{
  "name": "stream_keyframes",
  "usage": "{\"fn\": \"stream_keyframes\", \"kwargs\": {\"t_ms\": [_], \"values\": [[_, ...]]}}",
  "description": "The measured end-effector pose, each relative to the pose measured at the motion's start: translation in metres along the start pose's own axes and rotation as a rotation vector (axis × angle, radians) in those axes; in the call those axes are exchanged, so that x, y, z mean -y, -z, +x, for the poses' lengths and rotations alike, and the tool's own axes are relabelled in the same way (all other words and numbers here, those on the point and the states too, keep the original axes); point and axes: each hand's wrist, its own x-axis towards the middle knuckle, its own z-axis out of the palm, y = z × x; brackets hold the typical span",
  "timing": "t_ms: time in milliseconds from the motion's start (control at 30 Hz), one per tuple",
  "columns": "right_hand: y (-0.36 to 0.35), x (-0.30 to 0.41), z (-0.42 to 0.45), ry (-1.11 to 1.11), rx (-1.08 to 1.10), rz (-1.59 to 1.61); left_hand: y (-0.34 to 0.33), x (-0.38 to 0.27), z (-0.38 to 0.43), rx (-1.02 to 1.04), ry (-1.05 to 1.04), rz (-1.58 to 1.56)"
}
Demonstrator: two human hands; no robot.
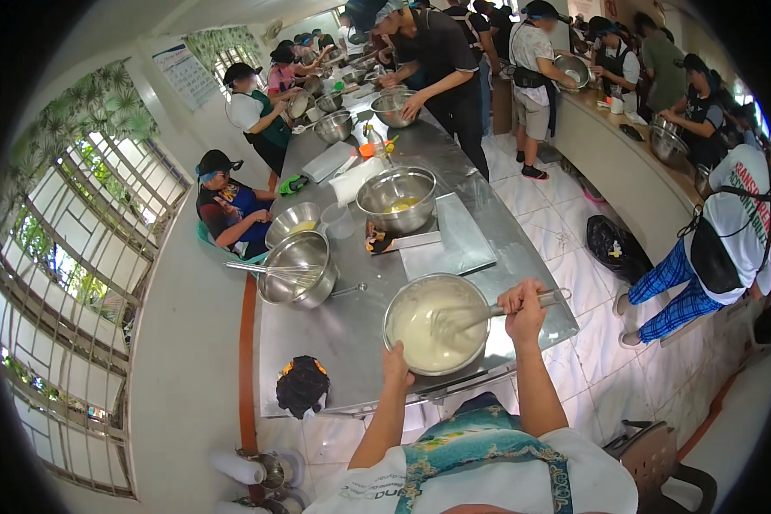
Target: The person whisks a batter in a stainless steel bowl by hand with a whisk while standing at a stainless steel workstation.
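Close to the table's near edge is a stainless steel mixing bowl (393,297) holding pale creamy batter (417,334). My left hand (397,367) grips its near left rim. In my right hand (522,310) is the handle of a wire whisk (498,311). The whisk's wires are blurred and sit down in the batter. To the left stands another steel bowl (318,283) with a second whisk (289,273) resting across it. A measuring spoon (349,290) lies beside that bowl.
On the steel table (353,347) are a black cloth bundle (302,385), metal baking pans (453,238), a bowl with yellow liquid (398,183) and a clear plastic cup (338,221). A person sits at the left side (228,205). A chair (655,456) stands behind me to the right.
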Motion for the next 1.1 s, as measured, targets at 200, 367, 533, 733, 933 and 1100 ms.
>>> {"fn": "stream_keyframes", "kwargs": {"t_ms": [200, 367, 533, 733, 933, 1100], "values": [[0.001, -0.008, -0.008, -0.188, 0.024, -0.027, -0.005, -0.007, -0.006, -0.031, 0.024, 0.037], [0.006, -0.014, 0.003, 0.104, -0.066, -0.163, 0.014, 0.017, 0.016, -0.039, -0.008, 0.049], [-0.010, -0.012, -0.014, -0.195, 0.037, -0.020, 0.030, 0.026, 0.031, -0.025, -0.007, 0.084], [0.000, -0.019, -0.007, -0.065, -0.075, -0.039, 0.011, 0.012, 0.016, -0.042, 0.055, 0.071], [-0.011, 0.005, 0.006, -0.109, -0.034, 0.047, 0.011, -0.001, 0.008, -0.033, 0.021, 0.102], [-0.003, -0.026, -0.002, -0.022, -0.155, -0.036, 0.001, 0.002, 0.013, 0.018, -0.051, -0.009]]}}
